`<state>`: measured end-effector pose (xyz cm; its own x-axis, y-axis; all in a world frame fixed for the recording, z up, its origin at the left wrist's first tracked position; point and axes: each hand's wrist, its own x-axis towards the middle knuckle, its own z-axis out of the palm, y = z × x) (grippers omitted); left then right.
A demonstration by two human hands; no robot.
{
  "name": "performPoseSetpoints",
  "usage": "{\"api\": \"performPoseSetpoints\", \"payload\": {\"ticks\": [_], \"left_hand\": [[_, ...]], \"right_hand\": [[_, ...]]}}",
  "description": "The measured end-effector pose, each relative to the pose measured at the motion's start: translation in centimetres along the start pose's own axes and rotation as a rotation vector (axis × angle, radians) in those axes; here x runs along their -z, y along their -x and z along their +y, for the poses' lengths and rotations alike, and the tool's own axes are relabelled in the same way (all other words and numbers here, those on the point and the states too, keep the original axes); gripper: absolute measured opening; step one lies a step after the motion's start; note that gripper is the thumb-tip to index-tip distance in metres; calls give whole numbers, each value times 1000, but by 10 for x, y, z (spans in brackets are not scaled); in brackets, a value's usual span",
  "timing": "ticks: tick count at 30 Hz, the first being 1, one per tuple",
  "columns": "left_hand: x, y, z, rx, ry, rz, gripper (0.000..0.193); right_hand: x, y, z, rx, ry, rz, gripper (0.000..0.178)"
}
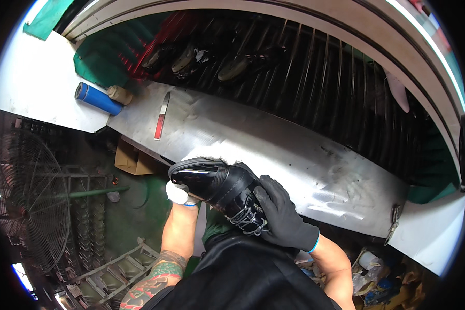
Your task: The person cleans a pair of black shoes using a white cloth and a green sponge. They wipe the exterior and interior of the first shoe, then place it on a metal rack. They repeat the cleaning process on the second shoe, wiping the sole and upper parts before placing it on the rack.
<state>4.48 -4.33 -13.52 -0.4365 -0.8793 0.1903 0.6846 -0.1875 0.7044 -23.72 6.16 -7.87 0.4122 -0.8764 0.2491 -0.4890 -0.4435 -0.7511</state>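
A black lace-up shoe (219,183) with a glossy toe and grey laces is held tilted in front of my body, toe to the left. My left hand (176,193), in a white glove, is closed around the toe end from beneath; its fingers are mostly hidden by the shoe. My right hand (281,214), in a dark grey glove, grips the shoe by its ankle opening and heel side. Beyond the shoe, a red-handled blade (161,118) lies on the shiny metal worktop (217,119).
Behind the worktop, rods (315,88) run in a row, with several dark shoes (237,67) at the left. A blue cylinder (98,98) lies beside a tan one (120,94). A big fan (26,201) and a cardboard box (132,157) stand left; a metal tool (393,225) sits right.
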Motion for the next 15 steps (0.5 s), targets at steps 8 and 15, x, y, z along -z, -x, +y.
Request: {"api": "performPoseSetpoints", "payload": {"ticks": [8,15], "left_hand": [[-94,-41,14,-8,-271,-46,66],[-101,-70,-37,-324,-151,430,48]], "right_hand": [[18,3,33,-112,-353,-109,117],[18,27,8,-687,-893,-275,88]]}}
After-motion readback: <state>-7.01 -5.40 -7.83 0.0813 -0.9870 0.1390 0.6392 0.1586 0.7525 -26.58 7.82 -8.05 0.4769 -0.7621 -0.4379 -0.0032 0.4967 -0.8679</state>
